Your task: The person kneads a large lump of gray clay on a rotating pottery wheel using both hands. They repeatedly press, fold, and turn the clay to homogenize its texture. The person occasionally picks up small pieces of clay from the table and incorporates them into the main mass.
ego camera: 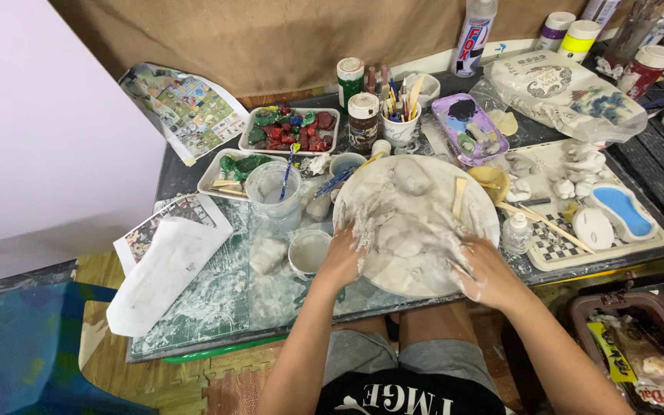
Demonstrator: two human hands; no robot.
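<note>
Down at the near edge of the low dark table (pixel 170 173), both hands rest on a large round white plate smeared with grey clay (pixel 415 224). The left hand (pixel 341 261) lies on the plate's left rim with its fingers spread and pressed flat into the wet clay, pinching nothing. The right hand (pixel 488 275) lies on the lower right rim, also open and coated in pale slip, fingers stretched toward the plate's middle. Lumps of clay sit on the plate, and a flat wooden modelling stick (pixel 459 197) lies on its upper right part.

Just left of the plate stands a small round cup of grey slip (pixel 309 252), close to the left hand. Further left, a clear plastic cup of water with a brush in it (pixel 273 190) stands on the clay-streaked glass sheet (pixel 217 300). Behind it, a white rectangular tray of red and green painted pieces (pixel 290 129) sits near a white mug full of brushes and tools (pixel 401 123). A purple paint palette (pixel 469 127) lies beyond the plate, and a white tray with small clay figures and a blue dish (pixel 601 211) lies to the right.
</note>
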